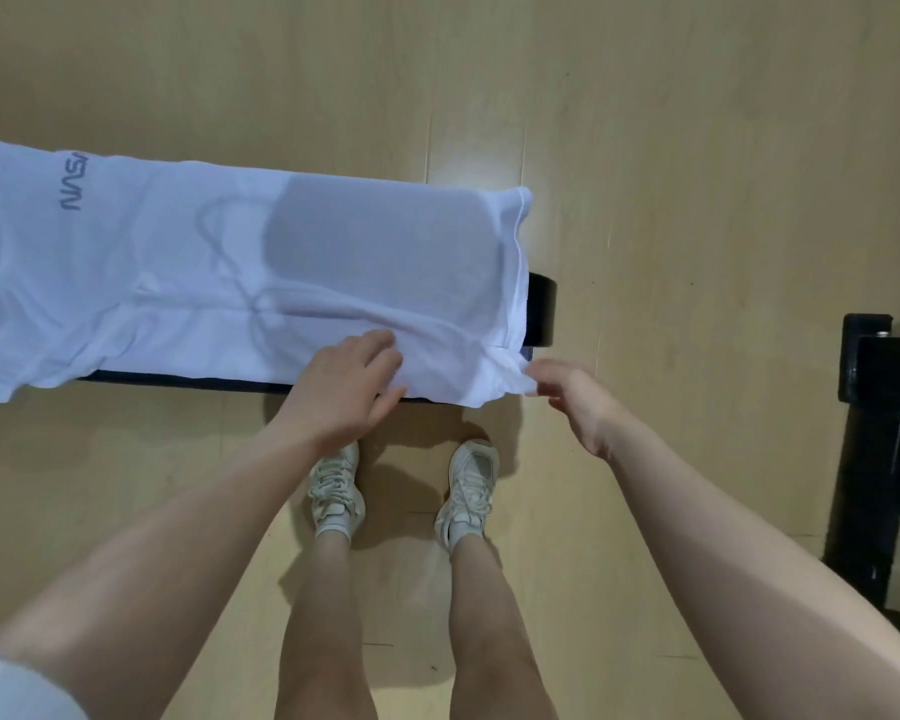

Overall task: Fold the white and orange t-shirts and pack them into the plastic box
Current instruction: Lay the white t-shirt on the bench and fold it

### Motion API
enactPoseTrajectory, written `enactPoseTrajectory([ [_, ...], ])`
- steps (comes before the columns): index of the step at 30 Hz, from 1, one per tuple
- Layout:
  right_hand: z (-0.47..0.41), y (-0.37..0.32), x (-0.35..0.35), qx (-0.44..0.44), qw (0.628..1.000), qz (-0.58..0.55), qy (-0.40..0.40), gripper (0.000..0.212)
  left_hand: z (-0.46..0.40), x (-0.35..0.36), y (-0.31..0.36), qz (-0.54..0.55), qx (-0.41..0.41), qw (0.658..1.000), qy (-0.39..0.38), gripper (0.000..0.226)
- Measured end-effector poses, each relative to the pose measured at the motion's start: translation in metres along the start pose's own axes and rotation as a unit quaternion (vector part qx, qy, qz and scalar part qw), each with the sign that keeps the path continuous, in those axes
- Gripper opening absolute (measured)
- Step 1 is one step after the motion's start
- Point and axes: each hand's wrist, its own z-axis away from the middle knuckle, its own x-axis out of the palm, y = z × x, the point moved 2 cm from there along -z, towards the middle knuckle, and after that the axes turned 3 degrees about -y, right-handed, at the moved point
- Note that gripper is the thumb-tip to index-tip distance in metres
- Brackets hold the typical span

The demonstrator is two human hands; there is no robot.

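Observation:
A white t-shirt (219,262) with grey lettering lies spread lengthwise over a narrow dark bench (540,309), its hem toward the right end. My left hand (354,381) rests flat on the shirt's near edge, fingers spread on the cloth. My right hand (567,392) pinches the shirt's near right hem corner with fingertips. The orange t-shirt and the plastic box are out of view.
The bench stands on a light wooden floor (645,148). My legs and pale sneakers (333,491) are just in front of it. A black metal frame (884,449) stands at the right edge.

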Motion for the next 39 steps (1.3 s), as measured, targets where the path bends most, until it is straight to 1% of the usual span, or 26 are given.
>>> enactPoseTrajectory([
  [2, -0.006, -0.005, 0.006, 0.044, 0.999, -0.012, -0.006, 0.031, -0.012, -0.007, 0.005, 0.036, -0.035, 0.997, 0.052, 0.031],
  [3, -0.011, -0.008, 0.008, 0.051, 0.999, -0.019, -0.001, 0.035, -0.019, -0.009, 0.007, 0.043, -0.053, 0.995, 0.072, 0.030],
  [4, -0.015, -0.011, 0.009, 0.046, 0.998, -0.030, 0.012, 0.033, -0.025, -0.011, 0.007, 0.041, -0.068, 0.994, 0.080, 0.032],
  [7, -0.017, -0.018, 0.006, 0.003, 0.999, -0.036, 0.025, 0.012, -0.039, -0.011, 0.002, 0.036, -0.101, 0.992, 0.069, 0.030],
  [8, -0.016, -0.018, 0.004, -0.009, 0.999, -0.032, 0.018, 0.011, -0.042, -0.013, -0.002, 0.036, -0.108, 0.991, 0.073, 0.027],
  [10, -0.010, -0.022, -0.001, -0.045, 0.998, -0.043, 0.020, 0.021, -0.046, -0.019, -0.007, 0.034, -0.110, 0.990, 0.087, 0.025],
  [11, -0.009, -0.022, -0.005, -0.070, 0.995, -0.062, 0.038, 0.024, -0.046, -0.022, -0.009, 0.036, -0.105, 0.989, 0.094, 0.026],
  [14, -0.006, -0.022, -0.012, -0.136, 0.975, -0.155, 0.081, 0.022, -0.045, -0.029, -0.012, 0.033, -0.086, 0.990, 0.104, 0.029],
  [16, -0.010, -0.022, -0.006, -0.157, 0.966, -0.186, 0.086, 0.026, -0.046, -0.033, -0.013, 0.012, -0.077, 0.991, 0.111, 0.039],
  [17, -0.013, -0.022, -0.001, -0.154, 0.966, -0.183, 0.103, 0.030, -0.047, -0.034, -0.013, 0.006, -0.080, 0.990, 0.118, 0.043],
  [18, -0.017, -0.024, 0.002, -0.150, 0.963, -0.178, 0.134, 0.031, -0.050, -0.035, -0.014, 0.010, -0.093, 0.988, 0.125, 0.040],
  [20, -0.026, -0.029, 0.007, -0.138, 0.950, -0.162, 0.227, 0.026, -0.055, -0.034, -0.017, 0.049, -0.120, 0.982, 0.139, 0.026],
  [21, -0.029, -0.030, 0.009, -0.129, 0.944, -0.145, 0.268, 0.018, -0.056, -0.031, -0.018, 0.071, -0.122, 0.979, 0.147, 0.027],
  [22, -0.032, -0.030, 0.013, -0.117, 0.941, -0.098, 0.302, 0.013, -0.055, -0.028, -0.019, 0.077, -0.112, 0.979, 0.149, 0.035],
  [23, -0.033, -0.029, 0.018, -0.108, 0.938, -0.004, 0.329, 0.024, -0.052, -0.022, -0.021, 0.068, -0.089, 0.983, 0.149, 0.043],
  [24, -0.031, -0.028, 0.027, -0.126, 0.925, 0.114, 0.339, 0.038, -0.046, -0.014, -0.023, 0.047, -0.060, 0.986, 0.147, 0.049],
  [25, -0.027, -0.028, 0.041, -0.185, 0.897, 0.227, 0.331, 0.048, -0.040, -0.005, -0.025, 0.019, -0.036, 0.989, 0.143, 0.053],
  [26, -0.021, -0.028, 0.059, -0.264, 0.861, 0.313, 0.301, 0.053, -0.034, 0.005, -0.029, -0.003, -0.025, 0.990, 0.136, 0.058],
  [28, -0.016, -0.028, 0.098, -0.386, 0.786, 0.428, 0.223, 0.055, -0.024, 0.022, -0.040, -0.022, -0.058, 0.992, 0.106, 0.068],
  [29, -0.023, -0.023, 0.114, -0.414, 0.751, 0.475, 0.198, 0.055, -0.019, 0.027, -0.046, -0.025, -0.086, 0.992, 0.088, 0.075],
  [30, -0.029, -0.020, 0.125, -0.415, 0.726, 0.518, 0.180, 0.057, -0.014, 0.031, -0.053, -0.027, -0.114, 0.990, 0.075, 0.081],
  [31, -0.037, -0.016, 0.130, -0.397, 0.712, 0.555, 0.168, 0.059, -0.009, 0.034, -0.061, -0.029, -0.140, 0.988, 0.065, 0.085],
  [33, -0.051, -0.006, 0.123, -0.345, 0.701, 0.596, 0.183, 0.063, 0.001, 0.034, -0.077, -0.023, -0.190, 0.979, 0.064, 0.086],
  [36, -0.047, 0.011, 0.104, -0.254, 0.726, 0.589, 0.249, 0.067, 0.019, 0.029, -0.097, 0.006, -0.252, 0.966, 0.048, 0.080],
  [38, -0.036, 0.009, 0.105, -0.202, 0.731, 0.593, 0.268, 0.070, 0.031, 0.021, -0.103, 0.015, -0.257, 0.966, 0.028, 0.074],
  [39, -0.030, 0.004, 0.110, -0.192, 0.733, 0.597, 0.264, 0.070, 0.036, 0.016, -0.105, 0.026, -0.257, 0.966, 0.021, 0.071],
])
